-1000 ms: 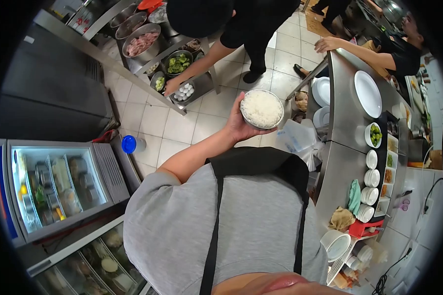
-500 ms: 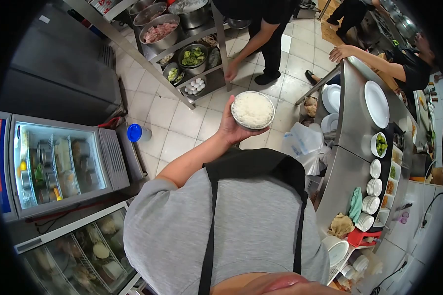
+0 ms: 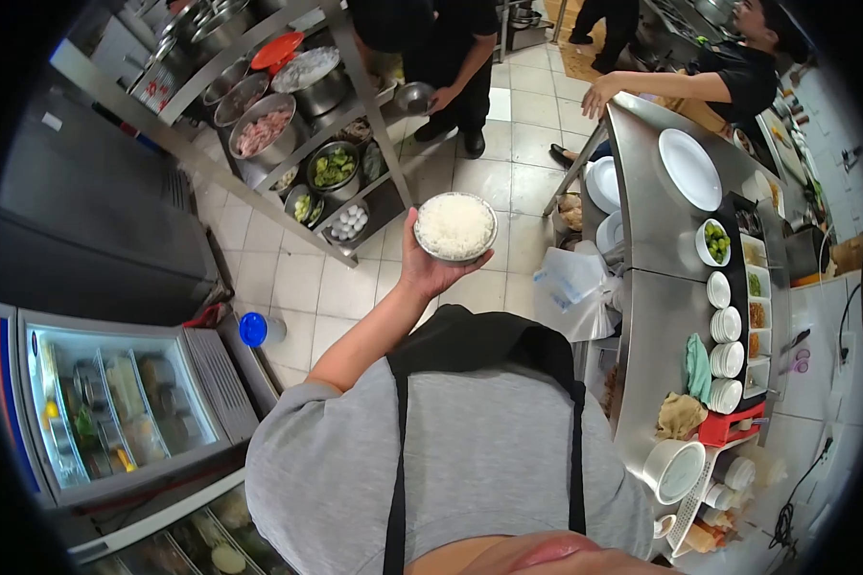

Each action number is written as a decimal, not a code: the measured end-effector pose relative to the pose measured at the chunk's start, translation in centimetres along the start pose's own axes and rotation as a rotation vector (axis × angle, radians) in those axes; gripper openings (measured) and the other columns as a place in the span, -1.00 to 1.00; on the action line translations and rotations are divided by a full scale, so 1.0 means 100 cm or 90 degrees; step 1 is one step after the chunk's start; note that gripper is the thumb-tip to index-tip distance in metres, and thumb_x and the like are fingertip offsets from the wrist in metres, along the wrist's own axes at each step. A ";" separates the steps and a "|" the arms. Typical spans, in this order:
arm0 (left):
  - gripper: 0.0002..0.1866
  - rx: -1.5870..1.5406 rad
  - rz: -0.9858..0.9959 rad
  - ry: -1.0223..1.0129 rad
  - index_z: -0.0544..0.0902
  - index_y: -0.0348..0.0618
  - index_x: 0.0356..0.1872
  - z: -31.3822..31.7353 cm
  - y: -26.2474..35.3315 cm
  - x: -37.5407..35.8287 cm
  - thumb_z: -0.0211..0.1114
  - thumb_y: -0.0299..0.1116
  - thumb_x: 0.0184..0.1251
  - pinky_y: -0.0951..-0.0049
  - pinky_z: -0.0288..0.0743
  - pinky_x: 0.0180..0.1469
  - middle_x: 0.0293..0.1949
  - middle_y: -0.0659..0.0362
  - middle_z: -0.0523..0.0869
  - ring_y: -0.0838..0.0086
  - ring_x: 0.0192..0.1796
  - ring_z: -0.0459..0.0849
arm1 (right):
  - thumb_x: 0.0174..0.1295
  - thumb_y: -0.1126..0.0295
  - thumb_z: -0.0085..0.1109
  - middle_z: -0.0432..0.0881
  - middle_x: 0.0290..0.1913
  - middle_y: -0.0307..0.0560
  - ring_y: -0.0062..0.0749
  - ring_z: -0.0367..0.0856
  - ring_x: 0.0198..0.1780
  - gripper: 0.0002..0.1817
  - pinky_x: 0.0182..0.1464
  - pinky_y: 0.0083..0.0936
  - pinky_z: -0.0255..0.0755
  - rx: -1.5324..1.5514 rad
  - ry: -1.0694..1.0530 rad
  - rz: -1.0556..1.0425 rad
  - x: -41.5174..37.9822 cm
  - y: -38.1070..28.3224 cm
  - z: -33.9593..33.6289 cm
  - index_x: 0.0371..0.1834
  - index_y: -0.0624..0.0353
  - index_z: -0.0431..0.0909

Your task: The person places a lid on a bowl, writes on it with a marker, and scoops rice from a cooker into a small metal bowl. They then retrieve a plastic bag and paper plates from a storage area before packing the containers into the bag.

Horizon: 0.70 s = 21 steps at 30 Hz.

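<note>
My left hand [image 3: 433, 274] is closed around the underside of a round metal bowl [image 3: 462, 261], palm up, with the thumb on its left side and fingertips showing at its right. White cooked rice [image 3: 456, 225] fills the bowl to a mound. The bowl is held level in front of my chest, over the tiled floor. My right hand and arm are out of sight.
Ahead left, a metal shelf rack [image 3: 302, 235] carries bowls of raw meat, greens and eggs. A co-worker there holds a metal bowl [image 3: 415, 98]. A steel counter [image 3: 662, 316] with plates and stacked dishes runs along my right. A lit glass-door fridge [image 3: 129, 402] stands left; a blue-lidded container [image 3: 255, 330] is beside it.
The whole view has shifted, showing more of the rack and counter. My left hand still holds the rice bowl. The co-worker by the rack now has a metal bowl in hand.
</note>
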<state>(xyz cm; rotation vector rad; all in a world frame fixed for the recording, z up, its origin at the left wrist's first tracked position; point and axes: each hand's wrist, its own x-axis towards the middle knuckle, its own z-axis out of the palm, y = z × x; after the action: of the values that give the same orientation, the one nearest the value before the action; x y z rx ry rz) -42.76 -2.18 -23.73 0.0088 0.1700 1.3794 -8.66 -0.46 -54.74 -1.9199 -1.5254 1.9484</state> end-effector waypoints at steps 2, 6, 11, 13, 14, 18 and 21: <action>-0.17 -0.002 -0.010 0.017 0.29 0.06 0.26 0.000 -0.001 0.006 0.08 0.37 0.04 -0.16 0.19 0.25 0.27 0.02 0.30 0.05 0.26 0.32 | 0.19 0.29 0.02 0.57 -0.49 -0.16 -0.50 0.53 -0.57 -0.75 -0.50 -0.54 0.44 0.002 -0.026 -0.013 0.017 0.008 0.002 -0.24 0.24 0.55; -0.15 -0.025 -0.025 0.024 0.28 0.06 0.27 0.003 0.007 0.029 0.07 0.39 0.03 -0.15 0.19 0.25 0.28 0.02 0.30 0.05 0.28 0.30 | 0.19 0.29 0.02 0.57 -0.49 -0.17 -0.50 0.53 -0.56 -0.75 -0.49 -0.55 0.44 -0.003 -0.112 -0.087 0.085 0.023 0.005 -0.24 0.24 0.55; -0.09 -0.016 -0.004 0.016 0.21 0.00 0.31 0.006 0.034 0.084 0.14 0.37 -0.01 -0.06 0.24 0.23 0.28 -0.03 0.26 -0.07 0.30 0.22 | 0.33 0.14 -0.08 0.59 -0.35 -0.14 -0.50 0.56 -0.37 -0.58 -0.31 -0.56 0.46 0.088 -0.130 -0.274 0.041 -0.184 -0.013 -0.10 0.33 0.54; -0.09 -0.019 -0.004 0.002 0.21 0.00 0.31 0.007 0.050 0.115 0.14 0.37 0.00 -0.06 0.25 0.23 0.28 -0.03 0.26 -0.07 0.30 0.22 | 0.37 0.01 -0.18 0.60 -0.27 -0.10 -0.45 0.58 -0.30 -0.46 -0.24 -0.52 0.47 0.135 -0.154 -0.285 0.044 -0.243 -0.018 -0.06 0.33 0.53; -0.09 -0.025 -0.001 -0.004 0.21 0.00 0.31 0.008 0.058 0.130 0.14 0.37 0.00 -0.05 0.25 0.23 0.28 -0.03 0.26 -0.07 0.30 0.22 | 0.37 0.01 -0.18 0.60 -0.27 -0.10 -0.45 0.58 -0.30 -0.46 -0.24 -0.52 0.47 0.136 -0.150 -0.288 0.048 -0.263 -0.023 -0.06 0.33 0.53; -0.10 -0.023 -0.011 -0.061 0.21 0.00 0.31 0.025 0.101 0.194 0.11 0.37 0.02 -0.06 0.26 0.22 0.28 -0.03 0.26 -0.07 0.30 0.22 | 0.35 -0.09 -0.22 0.60 -0.25 -0.08 -0.42 0.59 -0.27 -0.38 -0.18 -0.51 0.47 0.099 -0.166 -0.301 0.093 -0.351 -0.063 -0.05 0.33 0.53; -0.10 -0.010 -0.010 -0.023 0.20 0.01 0.31 0.037 0.136 0.234 0.08 0.39 0.04 -0.06 0.27 0.21 0.28 -0.04 0.27 -0.08 0.29 0.23 | 0.37 0.02 -0.19 0.59 -0.23 -0.11 -0.45 0.57 -0.25 -0.48 -0.18 -0.52 0.46 0.103 -0.169 -0.300 0.120 -0.387 -0.083 0.01 0.30 0.50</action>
<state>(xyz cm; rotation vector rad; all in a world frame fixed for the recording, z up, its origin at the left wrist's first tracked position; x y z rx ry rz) -51.37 23.66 -21.31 0.0202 0.1288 1.3644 -28.11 32.15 -38.32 -1.1398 -1.6269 2.0740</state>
